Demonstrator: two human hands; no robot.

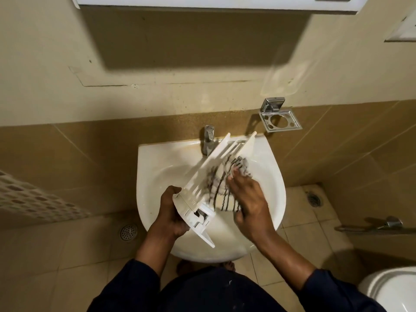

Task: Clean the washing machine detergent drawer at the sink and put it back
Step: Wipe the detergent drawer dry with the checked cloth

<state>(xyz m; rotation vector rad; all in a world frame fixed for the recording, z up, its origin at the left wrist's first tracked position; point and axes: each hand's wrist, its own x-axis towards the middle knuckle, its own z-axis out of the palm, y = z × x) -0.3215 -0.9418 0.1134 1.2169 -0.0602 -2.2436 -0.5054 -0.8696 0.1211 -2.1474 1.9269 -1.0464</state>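
Note:
A white plastic detergent drawer (pixel 209 167) is held tilted over the white sink (pixel 155 176), its front panel near me and its far end up by the chrome tap (pixel 209 138). My left hand (pixel 171 212) grips the drawer's front panel from the left. My right hand (pixel 247 199) presses a white cloth with dark stripes (pixel 221 188) against the drawer's open side. The cloth hides much of the drawer's inside.
A chrome soap holder (pixel 280 119) is fixed to the wall right of the tap. A perforated white basket (pixel 27 197) is at the left, a toilet (pixel 391 291) at the lower right. Floor drains (pixel 128 231) sit on the tiled floor.

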